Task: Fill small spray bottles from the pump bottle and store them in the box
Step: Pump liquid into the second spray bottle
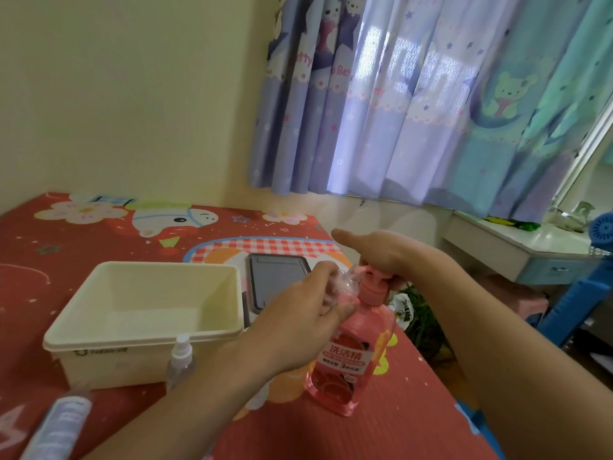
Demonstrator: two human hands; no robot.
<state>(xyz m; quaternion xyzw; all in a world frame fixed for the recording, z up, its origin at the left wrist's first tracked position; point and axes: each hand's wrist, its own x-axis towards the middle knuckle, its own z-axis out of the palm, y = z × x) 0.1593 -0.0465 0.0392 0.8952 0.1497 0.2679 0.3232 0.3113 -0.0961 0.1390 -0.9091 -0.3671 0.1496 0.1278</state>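
Small clear bottle [345, 287] blurred, mostly hidden in left hand [308, 307]; fill level unreadable. Tube [58, 426] blurred, cut by bottom edge.

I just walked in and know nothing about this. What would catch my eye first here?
Probably the pink pump bottle standing near the middle of the red cartoon-print table. The right hand rests on its pump head while the left hand holds a small clear bottle at the spout. To the left sits an open cream box, with a capped spray bottle standing in front of it.
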